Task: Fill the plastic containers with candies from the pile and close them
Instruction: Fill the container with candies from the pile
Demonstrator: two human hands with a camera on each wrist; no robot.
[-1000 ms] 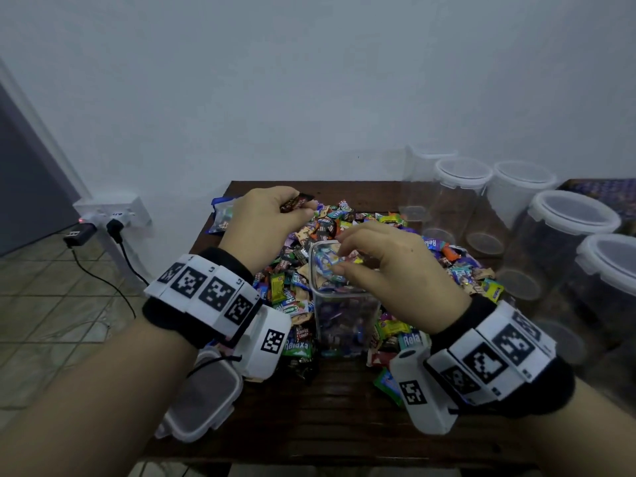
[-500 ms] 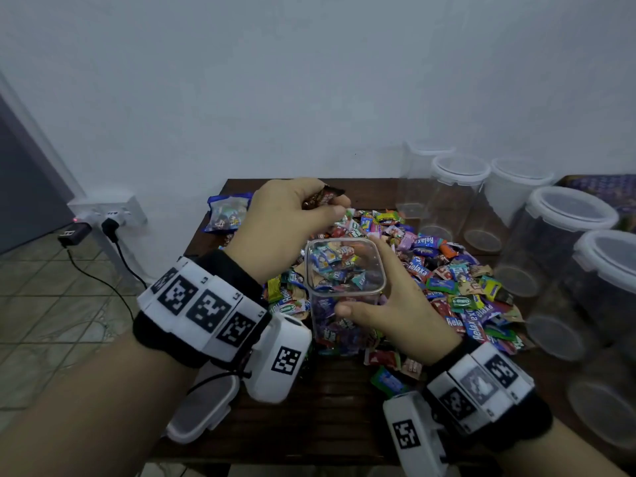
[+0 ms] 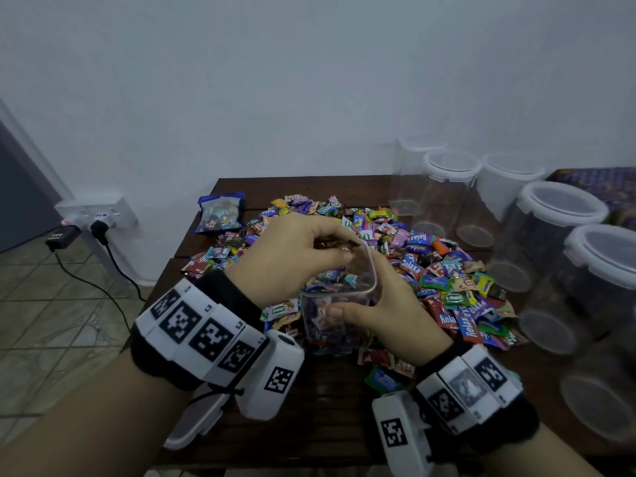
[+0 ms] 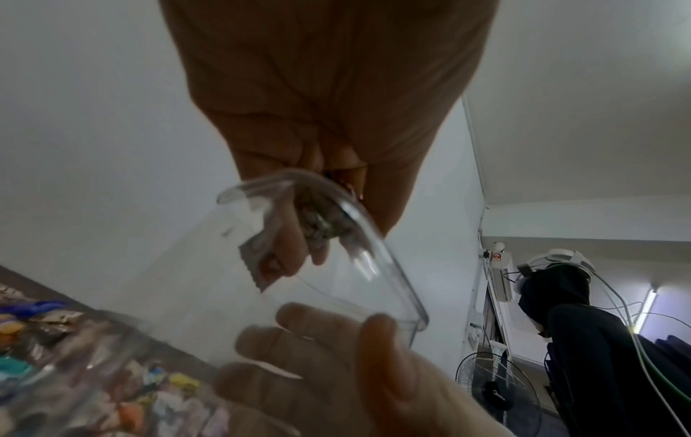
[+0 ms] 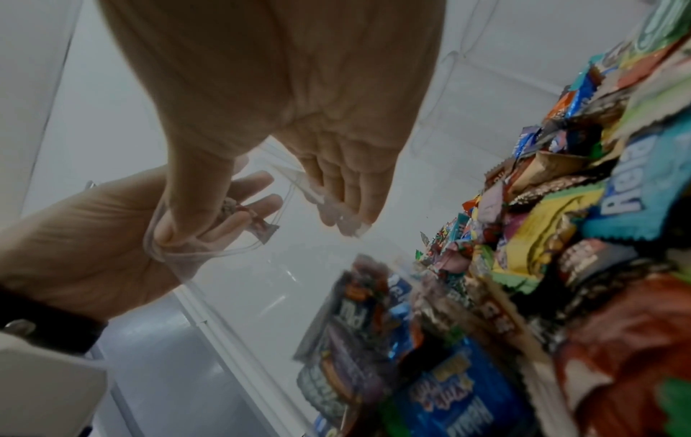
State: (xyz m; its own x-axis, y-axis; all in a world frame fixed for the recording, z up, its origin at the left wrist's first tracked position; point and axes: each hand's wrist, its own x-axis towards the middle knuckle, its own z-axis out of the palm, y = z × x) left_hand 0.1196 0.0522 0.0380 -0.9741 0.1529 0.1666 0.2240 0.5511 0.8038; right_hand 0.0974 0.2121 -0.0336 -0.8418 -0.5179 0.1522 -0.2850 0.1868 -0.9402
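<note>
A clear square container (image 3: 339, 297), part full of wrapped candies, stands at the near edge of the candy pile (image 3: 433, 266). My right hand (image 3: 375, 304) grips its side, thumb on the near wall and fingers round the far wall. My left hand (image 3: 309, 249) hovers over the open rim and pinches a brown-wrapped candy (image 3: 332, 243). In the left wrist view the candy (image 4: 318, 230) hangs just inside the container rim (image 4: 377, 251). In the right wrist view my right hand's fingers (image 5: 344, 189) wrap the container (image 5: 262, 281), and my left hand (image 5: 86, 251) shows through it.
A white-rimmed lid (image 3: 192, 428) lies at the table's near left edge, partly under my left wrist. Several tall empty lidded containers (image 3: 550, 242) stand along the right side. A blue candy bag (image 3: 220, 211) lies at the back left. A power strip (image 3: 96, 215) sits by the wall.
My right hand left the container's top and took hold of its side. My left hand carried the brown candy from the pile to just over the open rim.
</note>
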